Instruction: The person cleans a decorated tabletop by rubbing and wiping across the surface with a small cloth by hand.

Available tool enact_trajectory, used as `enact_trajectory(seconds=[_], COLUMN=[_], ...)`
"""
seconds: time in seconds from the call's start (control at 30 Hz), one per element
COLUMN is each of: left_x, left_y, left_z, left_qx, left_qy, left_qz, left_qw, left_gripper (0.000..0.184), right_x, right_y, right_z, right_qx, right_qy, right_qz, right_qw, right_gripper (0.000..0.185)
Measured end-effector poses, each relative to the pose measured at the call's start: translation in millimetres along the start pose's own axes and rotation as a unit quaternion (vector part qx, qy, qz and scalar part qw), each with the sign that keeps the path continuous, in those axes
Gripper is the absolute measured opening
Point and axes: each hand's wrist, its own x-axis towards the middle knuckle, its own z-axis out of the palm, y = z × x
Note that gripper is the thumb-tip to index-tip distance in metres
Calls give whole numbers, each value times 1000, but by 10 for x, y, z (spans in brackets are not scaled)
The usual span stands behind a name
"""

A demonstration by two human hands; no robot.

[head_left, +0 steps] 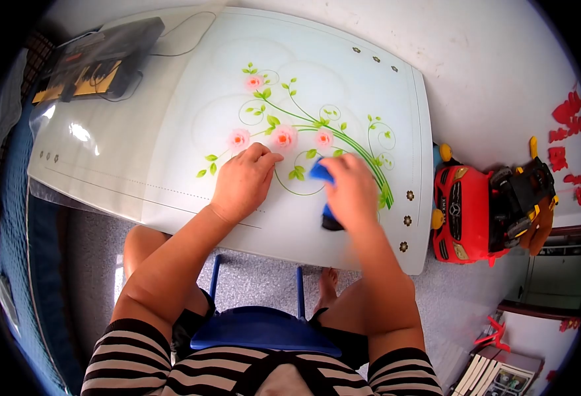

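My left hand (243,185) rests on the table with its fingers curled in and the thumb close to the index finger, beside the printed pink flowers (284,137). Whatever may be under those fingers is hidden. To its right, my right hand (353,191) is closed around a blue and black object (319,170). Its blue end shows past the fingertips, and a blue and black part shows below the palm. Motion slightly blurs this hand, and the object's kind cannot be made out. Both hands are over the white tabletop (290,228) with its green vine print.
An electronic keyboard (99,63) with a cable lies at the table's far left, near clear plastic sheeting (115,132). A red toy car (465,214) stands on the floor to the right. Beneath me is a blue chair (264,330). Books (482,376) sit at the lower right.
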Motion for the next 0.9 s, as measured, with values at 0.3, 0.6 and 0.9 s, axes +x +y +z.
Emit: enact_trajectory(seconds=[0.3, 0.6, 0.9], left_x=[-3, -3, 1], left_y=[1, -8, 6], left_z=[8, 25, 1], left_qx=[-3, 13, -4], left_qy=[-6, 3, -3], left_qz=[-8, 1, -8], left_qw=[1000, 1000, 1000], left_gripper=[19, 18, 19], right_x=[14, -173, 66], right_y=[60, -427, 259], right_z=[27, 111, 33], right_qx=[-18, 106, -51], right_qy=[36, -9, 36], right_qz=[-38, -184, 62], right_qw=[998, 977, 996], right_gripper=[35, 26, 40])
